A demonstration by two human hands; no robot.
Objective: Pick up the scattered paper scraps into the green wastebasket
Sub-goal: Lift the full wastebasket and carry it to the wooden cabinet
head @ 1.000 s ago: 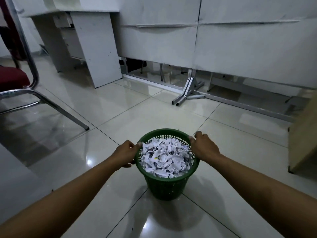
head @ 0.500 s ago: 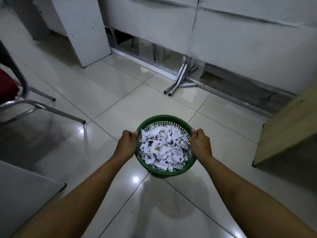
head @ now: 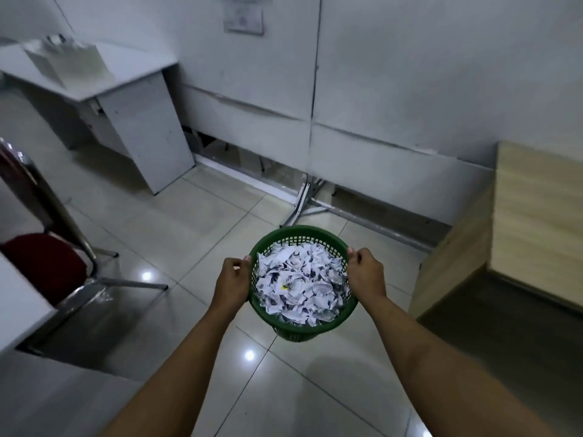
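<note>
Both hands on the basket (head: 303,238) rim: left hand (head: 232,280) and right hand (head: 366,272) each curl round opposite edges, holding it above the floor (head: 195,234). Scraps (head: 299,283) heaped inside. Collecting looks finished; next, set it down level.
</note>
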